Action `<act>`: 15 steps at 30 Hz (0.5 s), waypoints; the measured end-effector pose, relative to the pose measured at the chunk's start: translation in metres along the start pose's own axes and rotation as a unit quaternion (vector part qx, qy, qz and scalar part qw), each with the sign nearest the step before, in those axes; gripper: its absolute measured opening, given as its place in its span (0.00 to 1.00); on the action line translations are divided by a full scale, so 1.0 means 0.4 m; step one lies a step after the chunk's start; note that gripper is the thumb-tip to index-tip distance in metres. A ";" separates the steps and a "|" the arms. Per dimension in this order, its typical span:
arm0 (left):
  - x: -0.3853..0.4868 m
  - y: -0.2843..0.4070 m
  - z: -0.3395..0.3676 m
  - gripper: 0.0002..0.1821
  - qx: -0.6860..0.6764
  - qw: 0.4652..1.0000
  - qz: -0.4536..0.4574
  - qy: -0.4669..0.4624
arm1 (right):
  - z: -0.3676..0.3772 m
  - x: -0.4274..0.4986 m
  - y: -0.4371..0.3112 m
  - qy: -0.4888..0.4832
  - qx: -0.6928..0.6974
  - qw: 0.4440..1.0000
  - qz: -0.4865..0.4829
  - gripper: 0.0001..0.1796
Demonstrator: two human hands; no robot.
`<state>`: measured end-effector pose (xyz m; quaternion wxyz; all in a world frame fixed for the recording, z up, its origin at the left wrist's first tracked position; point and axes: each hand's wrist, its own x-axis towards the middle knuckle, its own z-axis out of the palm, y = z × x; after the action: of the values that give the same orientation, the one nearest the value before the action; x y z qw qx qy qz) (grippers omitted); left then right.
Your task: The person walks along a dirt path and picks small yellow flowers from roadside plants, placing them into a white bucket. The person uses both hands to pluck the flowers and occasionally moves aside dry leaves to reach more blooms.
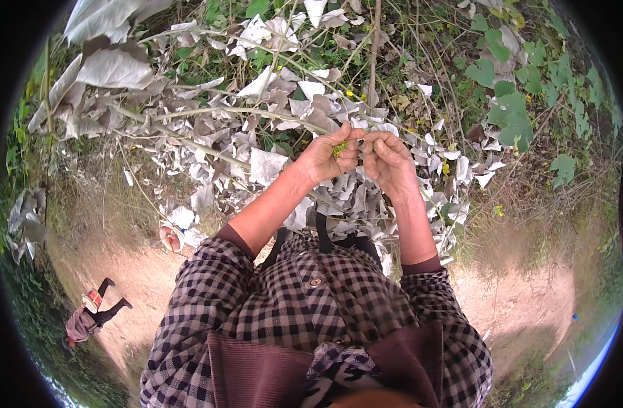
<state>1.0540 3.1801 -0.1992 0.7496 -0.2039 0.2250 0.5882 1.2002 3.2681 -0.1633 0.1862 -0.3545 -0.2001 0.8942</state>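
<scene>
My left hand (328, 155) is curled around a small bunch of yellow-green flower buds (340, 148), partly hidden by its fingers. Close on its right, my right hand (390, 160) has its fingers bent, and the fingertips of both hands meet. Whatever may lie between the right fingertips is too small to make out. Both hands are above a heap of dry, curled, pale grey leaves (268, 166). A bare branch (235, 110) runs from the left toward my left hand.
Thin stems (375, 56) and dry leaves fill the ground ahead. Green lobed leaves (510, 112) grow at right. A dirt path (515, 296) lies behind me. At left, a person (84, 321) carries a red container (92, 300). A round pinkish object (170, 238) is by my left elbow.
</scene>
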 end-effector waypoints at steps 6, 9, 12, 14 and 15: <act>-0.048 -0.029 -0.044 0.18 -0.011 0.998 0.049 -0.034 | 0.031 -0.003 0.030 -0.106 -0.065 0.992 0.036 0.10; -0.062 -0.020 -0.056 0.14 -0.010 0.997 0.070 0.019 | 0.042 0.002 0.042 -0.097 -0.100 0.988 0.065 0.09; -0.073 -0.008 -0.053 0.14 0.023 0.997 0.072 0.010 | 0.053 0.009 0.043 -0.088 -0.135 0.985 0.056 0.07; -0.081 -0.006 -0.055 0.13 0.040 0.996 0.079 0.021 | 0.058 0.014 0.044 -0.094 -0.156 0.981 0.067 0.07; -0.087 -0.008 -0.052 0.13 0.046 0.995 0.088 0.000 | 0.060 0.016 0.046 -0.085 -0.167 0.981 0.059 0.07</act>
<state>1.0479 3.1403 -0.1960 0.7031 -0.1486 0.2692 0.6412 1.1755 3.2501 -0.1598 0.0539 -0.3148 -0.3405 0.8843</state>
